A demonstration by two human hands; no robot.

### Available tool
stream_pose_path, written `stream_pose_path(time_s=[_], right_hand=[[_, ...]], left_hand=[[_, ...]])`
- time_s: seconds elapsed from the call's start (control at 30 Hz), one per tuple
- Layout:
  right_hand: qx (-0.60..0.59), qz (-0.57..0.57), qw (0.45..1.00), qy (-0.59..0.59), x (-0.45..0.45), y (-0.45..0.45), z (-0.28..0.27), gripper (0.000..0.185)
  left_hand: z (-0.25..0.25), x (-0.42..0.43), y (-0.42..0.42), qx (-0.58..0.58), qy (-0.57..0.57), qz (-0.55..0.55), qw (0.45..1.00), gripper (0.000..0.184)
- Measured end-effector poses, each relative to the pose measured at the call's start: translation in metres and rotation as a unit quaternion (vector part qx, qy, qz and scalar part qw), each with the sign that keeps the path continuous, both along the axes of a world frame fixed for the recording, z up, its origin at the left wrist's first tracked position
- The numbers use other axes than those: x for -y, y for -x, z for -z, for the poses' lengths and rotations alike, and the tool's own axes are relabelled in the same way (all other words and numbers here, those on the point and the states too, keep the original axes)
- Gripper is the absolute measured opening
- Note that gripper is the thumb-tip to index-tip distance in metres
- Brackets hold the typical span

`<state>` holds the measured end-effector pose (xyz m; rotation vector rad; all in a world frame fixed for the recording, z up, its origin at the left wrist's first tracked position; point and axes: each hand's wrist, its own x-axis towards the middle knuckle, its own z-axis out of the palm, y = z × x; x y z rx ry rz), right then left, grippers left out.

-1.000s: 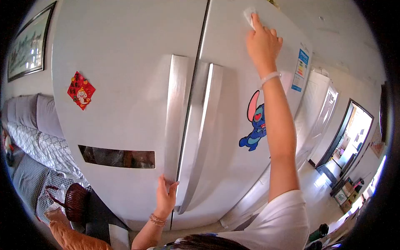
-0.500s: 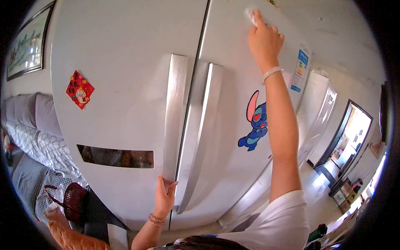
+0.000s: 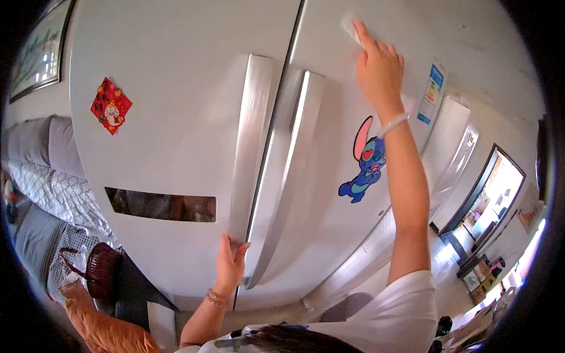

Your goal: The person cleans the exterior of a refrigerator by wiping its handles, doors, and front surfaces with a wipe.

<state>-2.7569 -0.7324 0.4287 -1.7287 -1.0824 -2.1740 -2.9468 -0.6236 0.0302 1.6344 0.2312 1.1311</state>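
Observation:
A tall light-grey refrigerator [image 3: 170,153] with two doors fills the middle of the head view. My right hand [image 3: 379,70] presses a white wipe [image 3: 351,30] against the upper part of the right door, fingers closed over it. Low on the left door, my left hand [image 3: 229,265] holds the bottom end of the long silver handle [image 3: 254,135], thumb on its right side. Beside it runs the right door's handle [image 3: 303,129], which neither hand touches. My right forearm passes close to a blue cartoon sticker [image 3: 366,170] and slightly overlaps its edge.
A red diamond-shaped sticker [image 3: 111,107] and a dark display strip [image 3: 159,205] are on the left door. An energy label [image 3: 431,94] is near the right edge. To the left are a grey sofa [image 3: 35,141] and a brown woven basket [image 3: 103,273]. An open doorway [image 3: 485,191] lies right.
My right hand and the wipe have shifted slightly down across the door. The whole view has tilted a little, while my left hand stays at the handle's lower end.

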Motion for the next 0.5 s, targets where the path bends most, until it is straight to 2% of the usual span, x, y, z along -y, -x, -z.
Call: stream_pose_path(time_s=[0.03, 0.13, 0.23, 0.37, 0.4, 0.5], right_hand=[[0.025, -0.016, 0.999, 0.015, -0.005, 0.004, -0.005, 0.05], [0.088, 0.074, 0.985, 0.127, -0.024, 0.03, 0.008, 0.051], [0.119, 0.054, 0.971, 0.2, -0.019, 0.033, 0.02, 0.052], [0.11, 0.086, 0.976, 0.167, -0.015, 0.021, 0.003, 0.052], [0.149, 0.071, 0.969, 0.183, -0.017, 0.021, 0.013, 0.051], [0.124, 0.127, 0.956, 0.234, -0.007, 0.036, 0.006, 0.053]], left_hand=[[-0.001, -0.001, 0.0, 0.0, -0.011, -0.004, 1.0, 0.034], [-0.013, -0.001, 0.006, -0.03, -0.04, -0.027, 0.998, 0.035], [-0.006, 0.0, 0.003, -0.021, -0.034, -0.037, 0.998, 0.035], [-0.005, -0.001, 0.002, -0.005, -0.026, -0.021, 0.999, 0.036], [-0.005, -0.002, 0.0, 0.001, -0.026, -0.017, 1.0, 0.036], [-0.004, -0.001, -0.001, 0.011, -0.034, -0.026, 0.999, 0.037]])
